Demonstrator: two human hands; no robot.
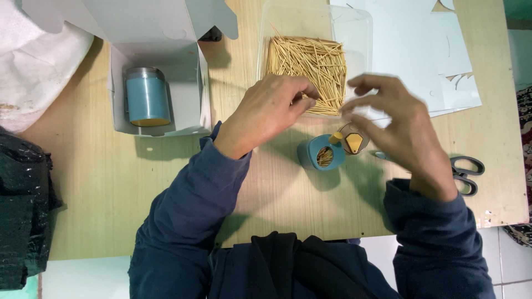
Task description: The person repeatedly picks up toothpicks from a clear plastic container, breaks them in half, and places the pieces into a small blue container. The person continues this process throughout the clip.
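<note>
A clear plastic tub (357, 27) at the back of the wooden table holds a heap of wooden toothpicks (305, 63). My left hand (269, 111) rests at the tub's near edge, fingers pinched over the toothpicks. My right hand (399, 124) hovers to the right with fingers curled; whether it grips anything is unclear. Between the hands stands a small teal toothpick holder (321, 153), lid open, with toothpicks inside. Its clear lid with a yellow insert (353, 142) hangs to the right.
An open white cardboard box (191, 83) at left contains another teal holder (146, 97) lying on its side. Flat white cardboard sheets (410, 44) lie at the back right. Scissors (465, 171) sit under my right wrist. A black bag (22, 216) is at far left.
</note>
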